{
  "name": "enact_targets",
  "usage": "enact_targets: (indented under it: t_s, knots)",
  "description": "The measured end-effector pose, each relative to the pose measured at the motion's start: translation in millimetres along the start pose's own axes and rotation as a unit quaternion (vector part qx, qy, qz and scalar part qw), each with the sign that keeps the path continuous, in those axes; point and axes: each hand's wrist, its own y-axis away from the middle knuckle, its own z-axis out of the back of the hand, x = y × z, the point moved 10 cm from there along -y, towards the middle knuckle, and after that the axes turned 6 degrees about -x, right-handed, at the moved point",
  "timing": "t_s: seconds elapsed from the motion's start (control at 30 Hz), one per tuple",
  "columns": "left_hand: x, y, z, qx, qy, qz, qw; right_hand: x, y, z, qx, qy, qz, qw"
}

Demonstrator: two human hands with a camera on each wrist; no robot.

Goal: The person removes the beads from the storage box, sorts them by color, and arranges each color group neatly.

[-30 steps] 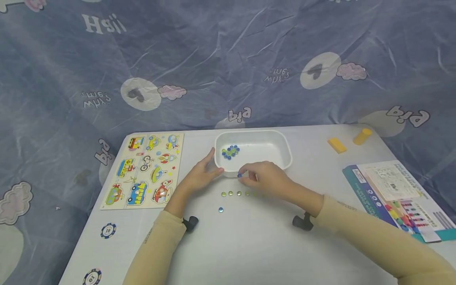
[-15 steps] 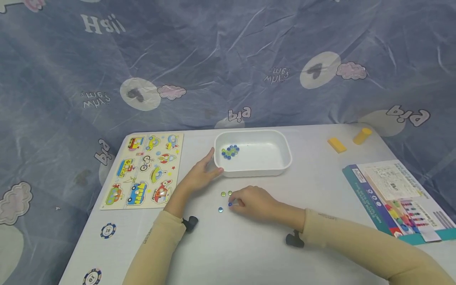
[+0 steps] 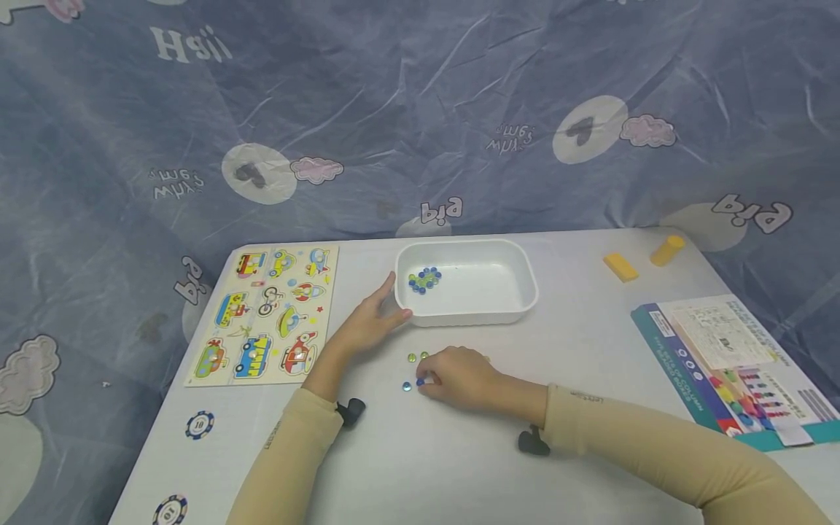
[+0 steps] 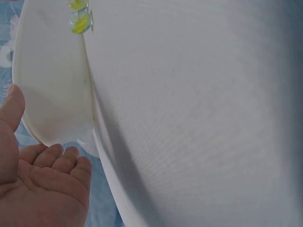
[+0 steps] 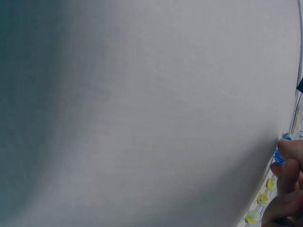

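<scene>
My right hand [image 3: 459, 379] pinches a dark blue glass marble [image 3: 421, 382] between thumb and fingers, low over the table. Just left of it lies a lighter blue marble [image 3: 407, 386]. Behind them, yellow-green marbles [image 3: 412, 357] form a row whose right part my right hand mostly hides. In the right wrist view, the pinched blue marble [image 5: 279, 157] shows beside several yellow ones [image 5: 262, 198]. A white tray [image 3: 469, 319] stands farther back, with blue and green marbles [image 3: 423, 280] clustered at its left. My left hand [image 3: 370, 321] rests against the tray's left front corner, fingers extended.
A wooden vehicle puzzle board [image 3: 262, 313] lies on the left, with poker chips [image 3: 200, 424] in front of it. At the right are a yellow block [image 3: 620, 267], a yellow cylinder [image 3: 667, 251] and a printed box [image 3: 695, 364]. A printed blue cloth hangs behind the table.
My right hand has carried the blue marble from the tray's front edge toward me and left, down beside the lighter blue marble. My left hand has stayed at the tray.
</scene>
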Motion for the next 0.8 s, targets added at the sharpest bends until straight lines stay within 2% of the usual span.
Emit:
enact_targets:
  t_s: [0.27, 0.5, 0.63, 0.8]
  knots:
    - [0.5, -0.1, -0.2, -0.001, -0.002, 0.003, 1.0, -3, 3, 8.8, -0.017, 0.011, -0.008, 1.0]
    - [-0.4, -0.4, 0.0, -0.003, 0.001, 0.001, 1.0, -13, 8, 44.9, -0.051, 0.01, -0.019, 0.998]
    - [-0.3, -0.4, 0.1, -0.003, 0.002, 0.003, 1.0, -30, 4, 71.0, -0.063, 0.006, -0.037, 0.997]
    - [0.1, -0.6, 0.1, -0.003, 0.004, 0.003, 1.0, -64, -11, 97.6, -0.077, 0.01, -0.048, 0.996]
